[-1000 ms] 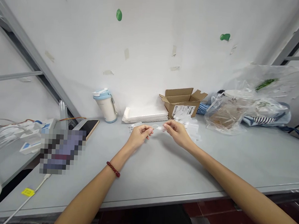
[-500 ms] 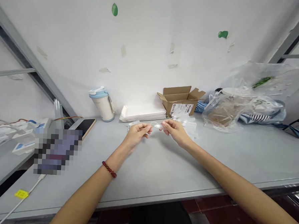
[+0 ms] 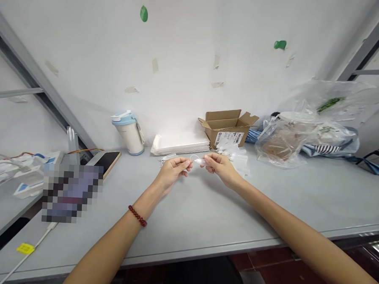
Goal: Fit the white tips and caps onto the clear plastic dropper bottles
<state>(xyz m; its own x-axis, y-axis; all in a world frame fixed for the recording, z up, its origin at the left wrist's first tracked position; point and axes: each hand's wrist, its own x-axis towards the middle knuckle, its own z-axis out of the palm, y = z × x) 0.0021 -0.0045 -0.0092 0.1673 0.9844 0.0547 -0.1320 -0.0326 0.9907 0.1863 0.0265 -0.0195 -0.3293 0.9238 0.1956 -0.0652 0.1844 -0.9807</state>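
Over the middle of the grey table, a small white piece with a thin white loop (image 3: 198,161) is held between both hands. The thumb and fingers of my right hand (image 3: 220,165) are closed on its thicker body. On the other side, my left hand (image 3: 172,170) pinches at the loop end with thumb and forefinger. Exactly what kind of thing it is, I cannot make out. Behind my right hand lies a pile of small whitish clear pieces (image 3: 240,160). A few similar bits (image 3: 165,157) rest behind my left hand.
An opened cardboard box (image 3: 229,137) stands by the wall beside a stack of flat white packets (image 3: 179,144). Left of these is a white and blue cup (image 3: 129,134). A phone (image 3: 110,162) lies farther left. Clear plastic bags (image 3: 284,142) and blue fabric crowd the right.
The view has shifted very slightly. Both hands keep nearly the same place and the same hold on the small white piece.
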